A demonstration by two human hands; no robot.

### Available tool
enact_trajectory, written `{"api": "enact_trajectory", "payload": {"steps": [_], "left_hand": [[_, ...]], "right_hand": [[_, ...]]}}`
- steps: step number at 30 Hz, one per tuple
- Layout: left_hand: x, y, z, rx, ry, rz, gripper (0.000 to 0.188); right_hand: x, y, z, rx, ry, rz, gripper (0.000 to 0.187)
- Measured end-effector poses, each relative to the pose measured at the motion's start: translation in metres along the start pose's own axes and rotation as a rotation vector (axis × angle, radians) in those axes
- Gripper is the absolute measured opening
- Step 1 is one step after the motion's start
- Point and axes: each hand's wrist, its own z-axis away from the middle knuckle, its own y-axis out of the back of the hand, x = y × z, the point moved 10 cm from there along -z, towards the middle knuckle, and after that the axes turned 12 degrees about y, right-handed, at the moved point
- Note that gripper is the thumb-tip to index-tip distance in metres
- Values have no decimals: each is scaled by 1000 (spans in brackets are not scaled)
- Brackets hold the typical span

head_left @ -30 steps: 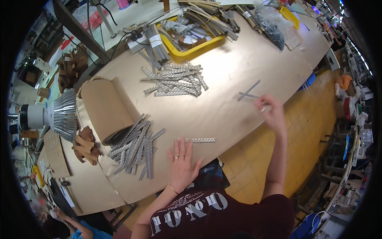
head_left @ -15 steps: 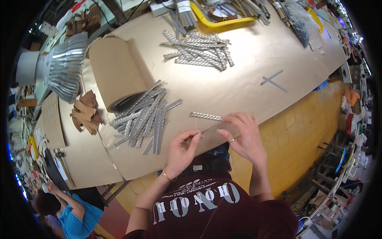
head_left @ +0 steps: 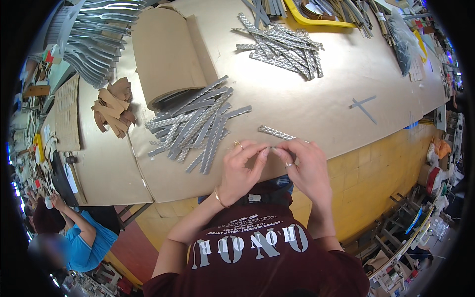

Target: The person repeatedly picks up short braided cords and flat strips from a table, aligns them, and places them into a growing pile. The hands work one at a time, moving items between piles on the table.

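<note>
Both hands up close, just past the near edge of the brown-covered table. My left hand is closed down to a pinch, thumb against forefinger; my right hand pinches the same way, tips nearly meeting the left's. Between them a thin strip, mostly hidden by the fingertips; its full length I cannot tell.

One silvery braided strip lies on the table behind my right fingers, its right end covered; whether they touch it, I cannot tell. To the left, a loose heap of grey-backed strips spills by the mouth of a brown roll. Tan scraps left of that. Farther back, a pile of braided strips, near a yellow tray. Off right, two crossed grey strips.
</note>
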Motion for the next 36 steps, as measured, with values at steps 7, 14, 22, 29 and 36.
{"api": "enact_trajectory", "payload": {"steps": [7, 14, 22, 29, 36], "left_hand": [[8, -6, -4, 240, -287, -698, 34], [0, -12, -2, 240, -320, -740, 34], [-2, -11, -2, 225, -298, -706, 34], [-1, -10, -1, 230, -303, -707, 39], [2, -21, -3, 231, -306, -896, 40]], "right_hand": [[39, -28, -11, 0, -278, -132, 19], [43, -39, -20, -41, -295, -89, 20], [47, -41, -20, -71, -332, -96, 21], [49, -41, -19, -64, -357, -90, 23], [48, -41, -18, -30, -353, -89, 24]]}}
